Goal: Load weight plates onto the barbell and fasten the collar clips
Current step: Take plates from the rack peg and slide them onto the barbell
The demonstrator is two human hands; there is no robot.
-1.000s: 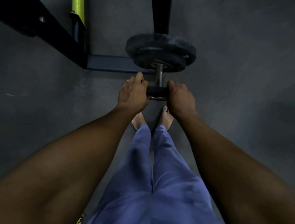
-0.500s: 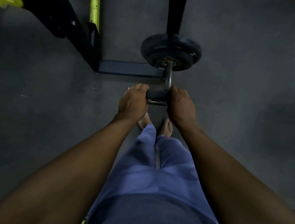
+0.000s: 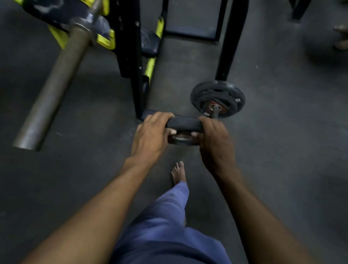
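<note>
Black weight plate [image 3: 183, 126] was gripped at left edge by left hand [image 3: 149, 138], at right edge by right hand [image 3: 215, 143]. Barbell [image 3: 53, 89] was seen far left.

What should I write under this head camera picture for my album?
Both hands, left hand and right hand, grip a small black weight plate above the gym floor, near the bare barbell sleeve.

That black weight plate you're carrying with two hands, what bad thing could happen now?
The weight plate is held only at its edges by the left hand and right hand. If the grip slips, it could drop near the bare foot on the floor below. The empty barbell sleeve sticks out at the left, so the person might bump it while walking over.
</note>
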